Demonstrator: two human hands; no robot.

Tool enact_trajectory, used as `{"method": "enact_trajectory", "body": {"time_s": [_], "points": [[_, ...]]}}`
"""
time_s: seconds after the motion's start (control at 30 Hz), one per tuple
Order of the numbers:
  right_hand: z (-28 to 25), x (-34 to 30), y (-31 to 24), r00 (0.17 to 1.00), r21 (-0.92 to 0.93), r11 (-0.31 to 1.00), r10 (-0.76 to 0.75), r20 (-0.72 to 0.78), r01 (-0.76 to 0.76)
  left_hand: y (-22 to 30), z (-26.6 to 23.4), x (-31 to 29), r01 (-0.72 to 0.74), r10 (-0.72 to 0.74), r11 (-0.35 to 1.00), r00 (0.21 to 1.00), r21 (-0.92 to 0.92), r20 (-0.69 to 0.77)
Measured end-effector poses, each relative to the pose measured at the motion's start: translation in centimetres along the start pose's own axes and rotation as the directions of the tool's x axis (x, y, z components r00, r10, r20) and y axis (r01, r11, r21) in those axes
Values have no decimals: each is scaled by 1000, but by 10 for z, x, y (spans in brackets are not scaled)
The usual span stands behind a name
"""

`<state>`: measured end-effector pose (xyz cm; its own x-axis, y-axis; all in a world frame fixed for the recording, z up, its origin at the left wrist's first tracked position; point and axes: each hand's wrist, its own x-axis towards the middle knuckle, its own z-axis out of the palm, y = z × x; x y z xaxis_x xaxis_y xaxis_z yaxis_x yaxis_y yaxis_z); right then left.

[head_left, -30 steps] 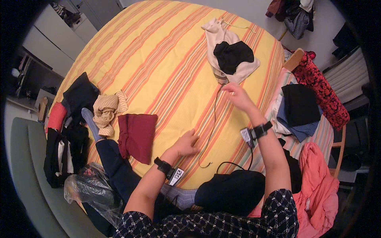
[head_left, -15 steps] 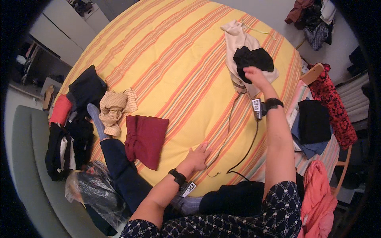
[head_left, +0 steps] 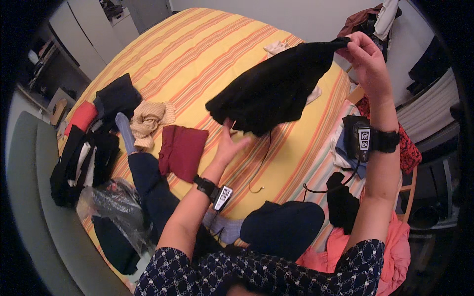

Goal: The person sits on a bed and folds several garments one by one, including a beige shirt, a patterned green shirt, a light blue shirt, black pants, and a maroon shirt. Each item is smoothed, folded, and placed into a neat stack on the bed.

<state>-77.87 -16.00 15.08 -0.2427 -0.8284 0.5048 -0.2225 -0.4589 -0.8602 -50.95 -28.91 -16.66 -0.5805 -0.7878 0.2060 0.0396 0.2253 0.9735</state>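
Note:
A black cloth garment hangs stretched out in the air over the bed. Its upper right corner is pinched by the fingers of my right hand, raised at the far right. My left hand is at the garment's lower left edge, thumb spread away from the fingers. Some of its fingertips are up against or behind the cloth and partly hidden. Behind the garment, a light beige cloth lies on the bed, mostly covered from view. A dark red folded garment rests left of my left hand.
The striped yellow bedspread covers the bed. To the left lie a beige knit, a dark folded garment, black clothes and a clear plastic bag. Coral fabric sits at right. A thin cable trails mid-bed.
My right hand has lifted the black garment off the beige cloth and drawn it up and out. My left hand has risen from the bedspread to the garment's lower edge.

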Motion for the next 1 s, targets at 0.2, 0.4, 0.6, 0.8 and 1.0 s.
{"method": "enact_trajectory", "body": {"time_s": [0.2,0.4,0.6,0.8,1.0], "points": [[67,-26,-23,999,-556,831,-12,37,31,85,-45,6,-79,-14,743,991,-665,-133],[77,-49,-21,995,-957,274,-26,96,99,132,-122,19,-166,-102,800,910,-577,-402],[68,-48,-17,994,-799,593,22,-107,-99,208,-168,34,-352,302,933,879,-74,-369],[80,-46,-35,988,250,962,135,-73,-113,250,-180,37,-210,278,515,958,-831,-70],[79,-55,-65,965,-24,965,260,28,-260,286,-219,32,-585,861,402,504,705,-73]]}}
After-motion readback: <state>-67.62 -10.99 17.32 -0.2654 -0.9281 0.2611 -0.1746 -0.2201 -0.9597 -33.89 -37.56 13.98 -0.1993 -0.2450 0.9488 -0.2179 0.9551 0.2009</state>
